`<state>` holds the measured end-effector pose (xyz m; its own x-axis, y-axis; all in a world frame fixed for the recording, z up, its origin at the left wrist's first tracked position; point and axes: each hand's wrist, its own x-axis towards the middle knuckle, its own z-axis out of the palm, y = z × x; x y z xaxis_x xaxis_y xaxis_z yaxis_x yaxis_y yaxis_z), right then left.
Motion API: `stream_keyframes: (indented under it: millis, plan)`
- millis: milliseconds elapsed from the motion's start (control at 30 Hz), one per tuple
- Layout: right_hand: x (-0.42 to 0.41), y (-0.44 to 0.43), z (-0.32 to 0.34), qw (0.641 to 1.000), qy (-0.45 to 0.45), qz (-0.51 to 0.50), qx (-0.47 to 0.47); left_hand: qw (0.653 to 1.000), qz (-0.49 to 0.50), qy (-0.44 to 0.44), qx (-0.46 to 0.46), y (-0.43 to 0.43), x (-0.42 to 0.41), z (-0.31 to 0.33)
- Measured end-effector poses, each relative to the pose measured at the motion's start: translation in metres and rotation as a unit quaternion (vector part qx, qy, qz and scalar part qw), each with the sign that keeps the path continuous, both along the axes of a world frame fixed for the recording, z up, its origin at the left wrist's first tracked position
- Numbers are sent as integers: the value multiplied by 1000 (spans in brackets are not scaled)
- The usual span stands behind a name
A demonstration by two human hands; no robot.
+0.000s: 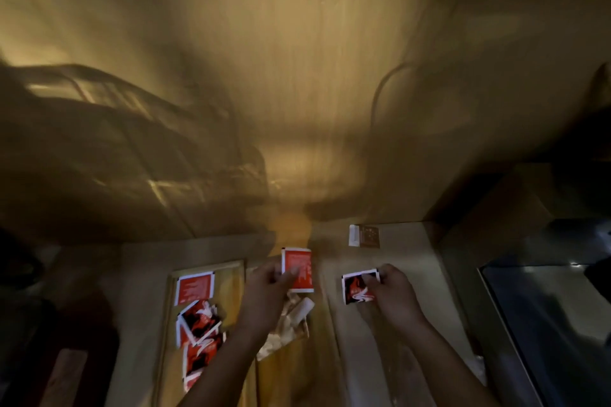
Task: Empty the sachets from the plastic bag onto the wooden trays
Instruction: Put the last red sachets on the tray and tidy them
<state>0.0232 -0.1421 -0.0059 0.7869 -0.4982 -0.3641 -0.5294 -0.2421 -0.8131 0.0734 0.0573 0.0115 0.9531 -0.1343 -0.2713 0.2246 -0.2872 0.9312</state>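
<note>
My left hand point(269, 287) pinches a red sachet point(299, 266) by its lower edge and holds it upright above the middle tray. My right hand point(388, 291) grips a red, black and white sachet point(355, 287) over the right-hand surface. A crumpled clear plastic bag point(291, 324) lies below my left hand on a wooden tray point(297, 373). The left wooden tray point(231, 274) carries a red sachet point(193, 287) and several red and black sachets point(198, 334) in a loose pile.
A small brown and white packet point(363, 235) lies at the back of the pale counter. A dark glass-like surface point(545, 324) borders the right side. The wooden wall ahead is dim and blurred, with shadows on the left.
</note>
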Motion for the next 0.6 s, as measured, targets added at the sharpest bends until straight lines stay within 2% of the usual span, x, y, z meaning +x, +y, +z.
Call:
stream_keyframes:
  millis: [267,433,600]
  plan:
    - [-5,106,11,987,20,89,135,987,151,54,6,97,-52,6]
    - [-5,159,17,978,8,157,137,978,197,64,-29,136,-71,13]
    - [0,195,23,973,-2,174,154,972,216,84,-28,154,-74,6]
